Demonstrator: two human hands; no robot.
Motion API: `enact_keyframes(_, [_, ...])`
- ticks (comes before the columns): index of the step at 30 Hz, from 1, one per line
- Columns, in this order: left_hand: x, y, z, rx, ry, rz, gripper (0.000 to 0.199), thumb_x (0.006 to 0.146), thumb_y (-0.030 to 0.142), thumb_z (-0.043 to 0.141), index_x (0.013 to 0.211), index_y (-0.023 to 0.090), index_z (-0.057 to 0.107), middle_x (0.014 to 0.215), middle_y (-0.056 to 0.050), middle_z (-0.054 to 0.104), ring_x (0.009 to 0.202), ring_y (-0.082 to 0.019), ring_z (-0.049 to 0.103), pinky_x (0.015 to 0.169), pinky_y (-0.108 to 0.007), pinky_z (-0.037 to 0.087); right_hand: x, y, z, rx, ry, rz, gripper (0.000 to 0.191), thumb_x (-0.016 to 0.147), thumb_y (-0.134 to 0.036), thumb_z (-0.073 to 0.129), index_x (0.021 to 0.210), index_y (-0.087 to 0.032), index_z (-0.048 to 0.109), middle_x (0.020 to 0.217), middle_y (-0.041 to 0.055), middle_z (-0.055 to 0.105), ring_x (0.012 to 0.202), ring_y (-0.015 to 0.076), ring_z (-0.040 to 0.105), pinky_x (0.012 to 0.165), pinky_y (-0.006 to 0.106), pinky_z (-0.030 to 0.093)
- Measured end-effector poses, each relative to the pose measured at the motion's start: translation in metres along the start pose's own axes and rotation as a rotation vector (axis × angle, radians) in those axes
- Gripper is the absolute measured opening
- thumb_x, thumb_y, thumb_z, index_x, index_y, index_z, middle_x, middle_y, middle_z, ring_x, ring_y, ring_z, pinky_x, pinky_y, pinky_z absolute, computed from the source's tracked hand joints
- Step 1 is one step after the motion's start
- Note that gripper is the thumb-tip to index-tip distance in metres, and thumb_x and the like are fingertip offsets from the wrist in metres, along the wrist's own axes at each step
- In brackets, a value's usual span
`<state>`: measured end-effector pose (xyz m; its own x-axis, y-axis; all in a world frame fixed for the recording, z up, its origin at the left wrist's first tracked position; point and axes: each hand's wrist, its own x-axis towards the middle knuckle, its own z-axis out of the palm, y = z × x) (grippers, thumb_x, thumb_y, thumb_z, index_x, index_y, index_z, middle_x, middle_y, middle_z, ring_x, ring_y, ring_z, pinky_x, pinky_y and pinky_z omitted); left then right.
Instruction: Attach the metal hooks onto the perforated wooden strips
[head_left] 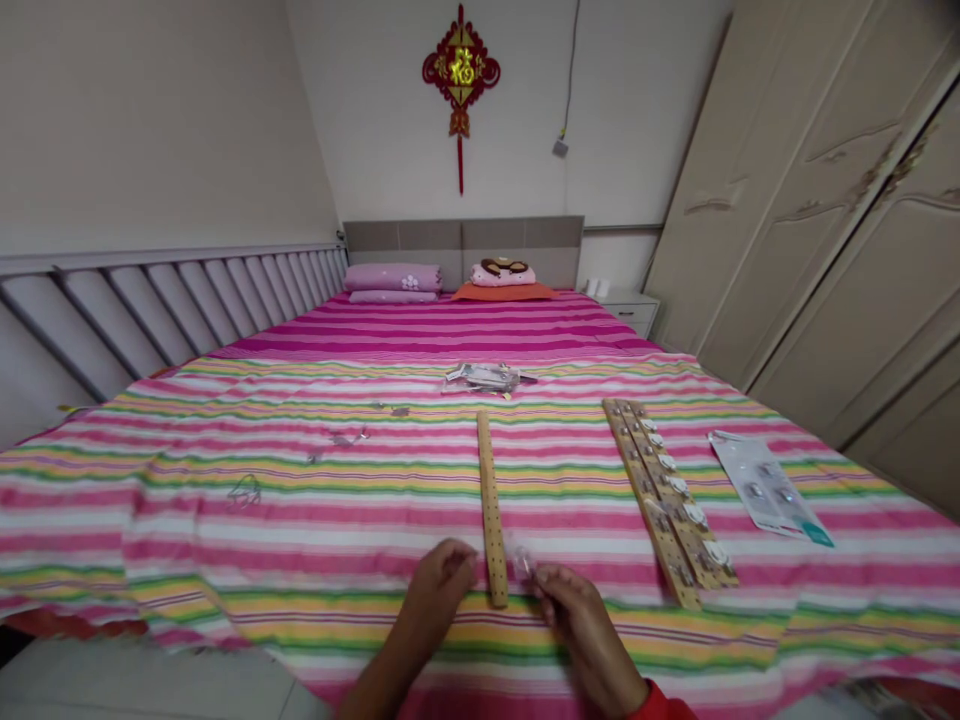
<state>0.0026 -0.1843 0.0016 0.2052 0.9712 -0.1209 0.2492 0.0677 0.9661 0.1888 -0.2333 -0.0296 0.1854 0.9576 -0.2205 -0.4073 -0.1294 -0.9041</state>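
My right hand pinches a small clear plastic packet between thumb and fingers, just right of a light wooden strip. The strip is dotted with small holes and lies lengthwise on the striped cloth. On the strip's left side, close to its near end, is my left hand, loosely curled with a gap between thumb and fingers and nothing visible in it. What is inside the packet is too blurred to make out.
To the right lie two wooden strips bearing metal and white fittings, then a clear blister pack. Farther back rests a pile of plastic packets. Torn plastic scraps are scattered left. A railing borders the bed.
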Motion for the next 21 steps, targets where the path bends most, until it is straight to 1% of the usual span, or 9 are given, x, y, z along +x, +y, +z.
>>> enact_keyframes(2, [-0.009,-0.03,0.013,-0.126,-0.005,-0.194,0.041,0.06,0.057,0.063,0.072,0.018,0.059,0.068,-0.003,0.063,0.066,-0.018,0.061,0.056,-0.027,0.044,-0.002,0.011,0.004,0.06,-0.009,0.047,0.03,0.056,-0.042,0.077,0.055,-0.016,0.062,0.046,-0.0028,0.053,0.039,0.0067,0.034,0.043,0.023,0.021])
enact_keyframes(4, [-0.014,-0.053,0.026,-0.267,0.005,-0.324,0.05,0.055,0.062,0.065,0.075,0.017,0.061,0.078,-0.007,0.068,0.074,-0.021,0.065,0.059,-0.028,0.047,-0.004,0.021,0.009,0.088,-0.006,0.071,0.029,0.056,-0.04,0.077,0.055,-0.015,0.062,0.045,-0.0032,0.052,0.038,0.0061,0.033,0.043,0.023,0.019])
enact_keyframes(5, [-0.015,-0.061,0.032,-0.344,0.0,-0.371,0.053,0.053,0.064,0.066,0.078,0.017,0.062,0.083,-0.009,0.069,0.079,-0.023,0.066,0.062,-0.029,0.048,-0.004,0.025,0.011,0.095,0.004,0.076,0.029,0.056,-0.04,0.077,0.055,-0.015,0.062,0.044,-0.0036,0.051,0.038,0.0059,0.033,0.044,0.023,0.019])
enact_keyframes(7, [-0.014,-0.068,0.04,-0.483,-0.022,-0.423,0.06,0.051,0.066,0.068,0.084,0.017,0.064,0.091,-0.012,0.07,0.087,-0.025,0.067,0.07,-0.032,0.049,-0.004,0.032,0.015,0.101,0.032,0.074,0.027,0.057,-0.039,0.077,0.056,-0.015,0.062,0.043,-0.0041,0.05,0.038,0.0061,0.033,0.044,0.023,0.019])
enact_keyframes(11, [-0.006,-0.066,0.044,-0.617,-0.064,-0.44,0.068,0.048,0.07,0.069,0.088,0.016,0.064,0.094,-0.014,0.069,0.085,-0.024,0.067,0.076,-0.035,0.049,0.0,0.039,0.015,0.086,0.08,0.056,0.028,0.056,-0.04,0.077,0.055,-0.016,0.062,0.043,-0.0035,0.05,0.039,0.0068,0.033,0.044,0.023,0.02])
enact_keyframes(14, [-0.001,-0.061,0.044,-0.648,-0.107,-0.466,0.063,0.05,0.068,0.07,0.086,0.016,0.063,0.09,-0.013,0.07,0.079,-0.022,0.067,0.075,-0.033,0.049,0.0,0.041,0.014,0.078,0.075,0.054,0.03,0.056,-0.042,0.076,0.054,-0.016,0.062,0.042,-0.0043,0.047,0.039,0.0065,0.031,0.043,0.023,0.018])
enact_keyframes(17, [-0.001,-0.054,0.047,-0.674,-0.078,-0.498,0.062,0.048,0.065,0.073,0.081,0.015,0.062,0.083,-0.011,0.07,0.069,-0.019,0.067,0.069,-0.031,0.049,-0.002,0.042,0.016,0.083,0.057,0.056,0.031,0.056,-0.043,0.077,0.052,-0.016,0.06,0.042,-0.0047,0.046,0.039,0.0062,0.03,0.043,0.023,0.017])
enact_keyframes(19, [-0.001,-0.049,0.049,-0.7,-0.065,-0.482,0.062,0.047,0.065,0.073,0.079,0.014,0.062,0.079,-0.011,0.07,0.066,-0.019,0.067,0.067,-0.03,0.05,-0.003,0.043,0.017,0.095,0.052,0.061,0.032,0.057,-0.042,0.077,0.053,-0.016,0.06,0.044,-0.0043,0.048,0.039,0.006,0.032,0.043,0.023,0.017])
enact_keyframes(21, [-0.002,-0.047,0.051,-0.708,-0.06,-0.459,0.061,0.05,0.066,0.072,0.08,0.014,0.061,0.078,-0.01,0.07,0.067,-0.019,0.068,0.067,-0.029,0.05,-0.002,0.045,0.018,0.116,0.058,0.067,0.031,0.057,-0.042,0.078,0.054,-0.015,0.061,0.046,-0.0043,0.049,0.039,0.0052,0.032,0.043,0.022,0.018])
